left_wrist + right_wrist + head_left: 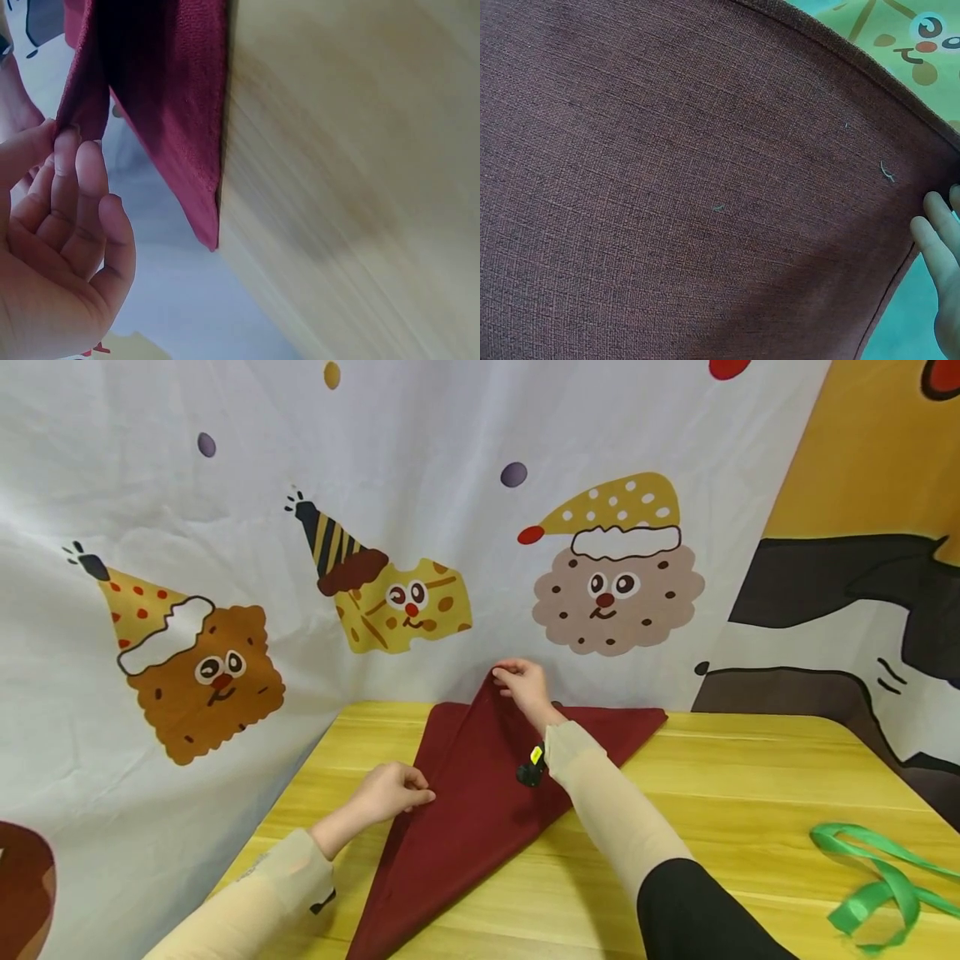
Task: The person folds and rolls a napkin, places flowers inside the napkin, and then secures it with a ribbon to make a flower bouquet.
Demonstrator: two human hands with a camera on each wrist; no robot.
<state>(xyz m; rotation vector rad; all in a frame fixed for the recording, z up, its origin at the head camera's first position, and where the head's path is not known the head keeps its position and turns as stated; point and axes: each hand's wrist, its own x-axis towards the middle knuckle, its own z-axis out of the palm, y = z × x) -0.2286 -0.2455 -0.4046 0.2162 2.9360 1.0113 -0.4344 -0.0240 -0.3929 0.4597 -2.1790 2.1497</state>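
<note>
A dark red woven cloth [480, 810] lies on the table, with its outline coming to points at the front and at the far right. At the far side, my right hand [525, 685] pinches a corner of it and holds that part up off the table. My left hand [393, 789] is at the cloth's left edge; in the left wrist view, the thumb and forefinger of this hand [71, 232] pinch a fold of the cloth [169, 97]. Up close in the right wrist view, the raised cloth [667, 187] shows a hemmed edge and a few light threads, with the right fingertips [930, 232] at its side.
A green ribbon [885, 893] lies in loops at the table's right. Behind the wooden table [750, 777] hangs a white backdrop [450, 427] printed with cartoon biscuits and cheese. A small black device [531, 771] with a yellow tag sits at my right wrist.
</note>
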